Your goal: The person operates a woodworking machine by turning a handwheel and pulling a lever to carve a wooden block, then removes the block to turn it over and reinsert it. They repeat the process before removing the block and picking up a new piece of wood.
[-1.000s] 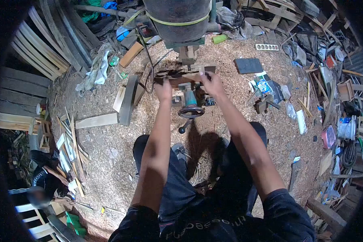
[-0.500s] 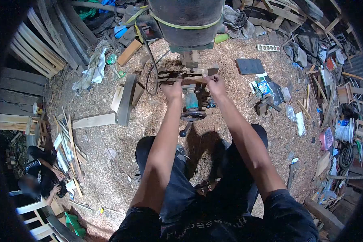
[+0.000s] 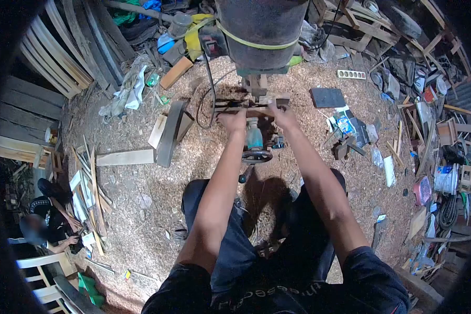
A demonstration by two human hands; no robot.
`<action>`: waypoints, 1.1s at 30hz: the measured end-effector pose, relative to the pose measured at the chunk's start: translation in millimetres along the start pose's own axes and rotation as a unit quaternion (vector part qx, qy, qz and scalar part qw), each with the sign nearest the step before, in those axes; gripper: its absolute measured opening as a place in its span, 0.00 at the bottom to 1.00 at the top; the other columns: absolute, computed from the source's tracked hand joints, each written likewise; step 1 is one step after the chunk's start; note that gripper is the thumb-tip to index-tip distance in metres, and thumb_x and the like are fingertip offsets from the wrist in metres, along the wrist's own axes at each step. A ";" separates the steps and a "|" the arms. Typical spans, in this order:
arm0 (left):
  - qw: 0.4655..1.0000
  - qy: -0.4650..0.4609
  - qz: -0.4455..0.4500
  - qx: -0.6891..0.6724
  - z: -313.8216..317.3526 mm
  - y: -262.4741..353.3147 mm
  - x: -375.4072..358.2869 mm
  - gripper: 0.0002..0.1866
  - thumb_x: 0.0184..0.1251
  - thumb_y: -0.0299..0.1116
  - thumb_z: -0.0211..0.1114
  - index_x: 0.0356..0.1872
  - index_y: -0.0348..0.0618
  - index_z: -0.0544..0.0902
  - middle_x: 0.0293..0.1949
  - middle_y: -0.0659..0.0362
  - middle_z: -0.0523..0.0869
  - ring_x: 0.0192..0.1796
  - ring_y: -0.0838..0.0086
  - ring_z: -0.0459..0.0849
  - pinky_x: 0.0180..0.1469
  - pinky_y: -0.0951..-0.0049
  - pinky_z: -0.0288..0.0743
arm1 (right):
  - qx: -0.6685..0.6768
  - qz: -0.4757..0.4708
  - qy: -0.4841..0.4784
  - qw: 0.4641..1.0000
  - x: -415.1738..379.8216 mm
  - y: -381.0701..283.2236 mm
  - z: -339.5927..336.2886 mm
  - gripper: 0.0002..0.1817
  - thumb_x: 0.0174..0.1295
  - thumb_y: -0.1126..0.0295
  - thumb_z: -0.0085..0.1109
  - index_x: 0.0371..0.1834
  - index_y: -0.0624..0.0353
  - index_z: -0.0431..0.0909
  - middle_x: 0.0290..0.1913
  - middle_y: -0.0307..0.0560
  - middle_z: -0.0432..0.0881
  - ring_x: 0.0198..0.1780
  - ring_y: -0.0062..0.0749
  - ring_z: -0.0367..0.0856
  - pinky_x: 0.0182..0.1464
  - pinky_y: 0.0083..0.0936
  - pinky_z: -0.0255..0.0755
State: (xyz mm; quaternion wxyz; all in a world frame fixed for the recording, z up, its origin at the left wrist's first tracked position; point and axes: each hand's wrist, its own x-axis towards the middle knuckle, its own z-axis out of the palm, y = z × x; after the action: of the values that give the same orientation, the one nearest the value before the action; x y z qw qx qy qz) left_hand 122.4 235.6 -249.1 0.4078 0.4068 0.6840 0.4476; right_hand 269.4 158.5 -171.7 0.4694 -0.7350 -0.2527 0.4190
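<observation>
My left hand is closed on the left part of a short wooden piece, its thumb near the top edge. At the other end, my right hand grips the same piece with thumb and bent fingers. The wood lies across a machine with a green base, below its dark head banded in yellow. Closer to me are the machine's handwheel and a lever with a dark ball knob. The contact between the wood and the machine's tool is hard to make out.
Wood chips cover the ground. Loose boards lie to the left, near a black cable. On the right are a dark slab and a white power strip. Another person sits at the far left beside thin wood strips.
The whole view has shifted slightly, so the machine appears a little lower and further right. Both hands stay on the wooden piece, with little visible movement against the machine.
</observation>
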 end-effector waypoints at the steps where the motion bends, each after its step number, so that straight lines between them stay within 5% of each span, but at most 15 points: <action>1: 0.999 -0.022 -0.023 -0.038 -10.7 23.2 -15.9 0.47 0.51 0.34 0.75 0.66 0.22 0.57 0.63 0.38 0.73 0.63 0.58 0.75 0.68 0.65 0.65 | 0.023 0.004 -0.013 1.000 11.2 12.6 5.5 0.32 0.60 0.51 0.67 0.56 0.70 0.77 0.49 0.49 0.82 0.49 0.30 0.80 0.50 0.29 0.73; 3: 0.995 -0.038 -0.065 -0.067 -10.4 33.4 -16.4 0.48 0.53 0.31 0.74 0.68 0.22 0.52 0.65 0.39 0.71 0.64 0.61 0.73 0.69 0.67 0.64 | 0.068 0.013 -0.041 0.997 44.9 53.1 22.7 0.33 0.61 0.51 0.66 0.56 0.73 0.76 0.50 0.49 0.82 0.49 0.31 0.79 0.51 0.29 0.72; 6: 0.990 -0.040 -0.126 -0.055 2.1 15.7 -6.3 0.56 0.55 0.30 0.70 0.72 0.22 0.36 0.69 0.37 0.64 0.67 0.57 0.70 0.69 0.66 0.63 | 0.090 0.036 -0.014 0.995 27.7 33.9 25.8 0.30 0.61 0.55 0.64 0.56 0.72 0.76 0.50 0.49 0.82 0.49 0.30 0.78 0.50 0.29 0.71; 9: 0.986 -0.019 -0.155 -0.055 4.4 25.7 -13.3 0.57 0.56 0.29 0.69 0.73 0.24 0.31 0.70 0.36 0.62 0.67 0.57 0.70 0.70 0.66 0.63 | 0.083 0.032 0.012 0.996 30.4 34.9 28.5 0.30 0.61 0.55 0.64 0.55 0.72 0.77 0.49 0.49 0.82 0.48 0.29 0.78 0.50 0.29 0.71; 15: 0.983 -0.029 -0.132 -0.126 -4.2 37.8 -28.8 0.57 0.53 0.27 0.67 0.74 0.23 0.33 0.74 0.32 0.53 0.75 0.55 0.60 0.77 0.70 0.49 | 0.075 0.012 -0.005 0.997 27.1 39.6 23.0 0.29 0.62 0.53 0.63 0.54 0.71 0.78 0.48 0.51 0.83 0.47 0.32 0.77 0.51 0.29 0.70; 21: 0.982 -0.034 -0.153 -0.104 -5.1 36.9 -28.3 0.59 0.54 0.28 0.68 0.73 0.22 0.28 0.75 0.32 0.50 0.77 0.54 0.56 0.77 0.70 0.45 | 0.051 0.048 0.023 0.997 15.9 31.2 22.7 0.29 0.62 0.52 0.63 0.56 0.68 0.78 0.49 0.50 0.83 0.50 0.32 0.78 0.53 0.32 0.70; 28: 0.988 -0.027 -0.125 -0.092 0.1 26.5 -23.6 0.60 0.56 0.34 0.69 0.73 0.23 0.29 0.74 0.31 0.53 0.76 0.53 0.57 0.78 0.69 0.46 | 0.040 0.041 -0.032 0.998 17.9 38.2 12.4 0.36 0.62 0.45 0.61 0.64 0.63 0.73 0.49 0.50 0.79 0.43 0.29 0.73 0.44 0.28 0.67; 31: 0.991 -0.038 -0.122 -0.045 -14.6 49.8 -40.4 0.60 0.58 0.38 0.70 0.74 0.24 0.31 0.73 0.32 0.55 0.76 0.54 0.58 0.77 0.68 0.49 | 0.112 0.137 -0.069 0.982 12.3 31.9 -1.4 0.40 0.63 0.39 0.56 0.67 0.61 0.68 0.50 0.50 0.78 0.40 0.26 0.71 0.40 0.23 0.65; 33: 0.992 -0.040 -0.103 -0.063 -23.9 53.5 -46.5 0.60 0.58 0.40 0.71 0.75 0.25 0.33 0.73 0.35 0.55 0.75 0.55 0.60 0.75 0.68 0.52 | 0.179 0.089 -0.098 0.975 22.3 55.0 0.3 0.38 0.67 0.37 0.50 0.66 0.61 0.68 0.53 0.51 0.76 0.40 0.25 0.71 0.38 0.23 0.65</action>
State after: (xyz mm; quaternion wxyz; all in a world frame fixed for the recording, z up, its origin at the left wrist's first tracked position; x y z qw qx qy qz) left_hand 126.3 200.5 -183.1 0.5035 0.3257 0.6758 0.4286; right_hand 279.6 152.0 -229.8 0.5272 -0.6140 -0.1523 0.5674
